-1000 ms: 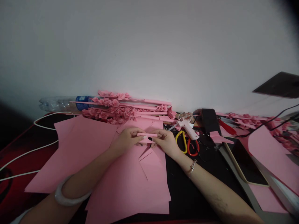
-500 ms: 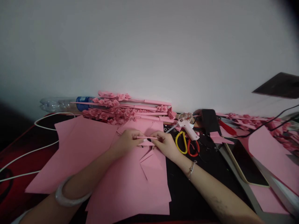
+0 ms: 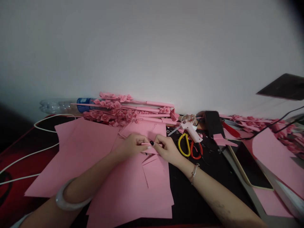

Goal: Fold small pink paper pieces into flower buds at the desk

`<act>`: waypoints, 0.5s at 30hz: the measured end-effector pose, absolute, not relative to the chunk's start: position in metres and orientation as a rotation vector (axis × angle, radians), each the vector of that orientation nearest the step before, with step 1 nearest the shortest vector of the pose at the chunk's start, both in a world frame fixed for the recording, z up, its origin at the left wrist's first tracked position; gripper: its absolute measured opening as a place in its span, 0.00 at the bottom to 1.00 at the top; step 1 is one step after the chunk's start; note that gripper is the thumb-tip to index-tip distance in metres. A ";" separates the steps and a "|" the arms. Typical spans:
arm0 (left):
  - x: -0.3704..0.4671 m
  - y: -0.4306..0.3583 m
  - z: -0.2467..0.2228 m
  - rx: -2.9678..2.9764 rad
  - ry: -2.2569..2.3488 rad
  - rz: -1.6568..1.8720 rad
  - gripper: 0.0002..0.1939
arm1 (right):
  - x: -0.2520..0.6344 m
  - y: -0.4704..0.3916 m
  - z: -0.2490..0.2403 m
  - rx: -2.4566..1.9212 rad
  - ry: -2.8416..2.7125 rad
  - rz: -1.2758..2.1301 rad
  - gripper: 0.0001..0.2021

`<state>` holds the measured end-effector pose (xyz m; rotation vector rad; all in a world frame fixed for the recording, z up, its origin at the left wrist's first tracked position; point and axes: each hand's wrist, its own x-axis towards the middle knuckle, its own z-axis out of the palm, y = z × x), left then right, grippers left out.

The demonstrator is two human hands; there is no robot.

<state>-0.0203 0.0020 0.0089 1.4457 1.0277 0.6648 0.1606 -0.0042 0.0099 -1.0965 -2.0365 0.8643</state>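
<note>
Between my two hands is a small folded piece of pink paper (image 3: 151,149), pinched at its upper edge. My left hand (image 3: 133,145) grips its left side, thumb in front and the other fingers curled behind. On the other side my right hand (image 3: 166,148) pinches it too, and both thumbs nearly meet in the middle. Large pink paper sheets (image 3: 128,193) lie below my hands, with a smaller creased pink piece (image 3: 155,172) on top. The fingers partly hide the folded paper.
Pink paper flowers (image 3: 123,115) on stems lie along the wall beside a plastic bottle (image 3: 59,106). To the right are a glue gun (image 3: 193,131), scissors with yellow and red handles (image 3: 184,145), a black phone (image 3: 213,123) and another phone (image 3: 251,166). White cables (image 3: 28,153) run at left.
My fingers have shifted on the folded paper, with the thumbs now closer together. The paper's front now tilts more into view. Other things stay in place.
</note>
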 end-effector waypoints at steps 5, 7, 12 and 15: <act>-0.022 0.006 0.007 1.406 1.011 0.689 0.04 | 0.161 -0.004 0.008 -1.119 -1.961 0.832 0.15; -0.023 0.006 0.007 1.423 1.027 0.692 0.03 | 0.161 -0.003 0.008 -1.130 -1.941 0.857 0.14; -0.023 0.005 0.010 1.411 1.024 0.750 0.06 | 0.162 -0.002 0.006 -1.198 -1.880 0.794 0.17; -0.022 0.004 0.013 1.376 1.019 0.751 0.07 | 0.163 -0.002 0.004 -1.209 -1.824 0.804 0.19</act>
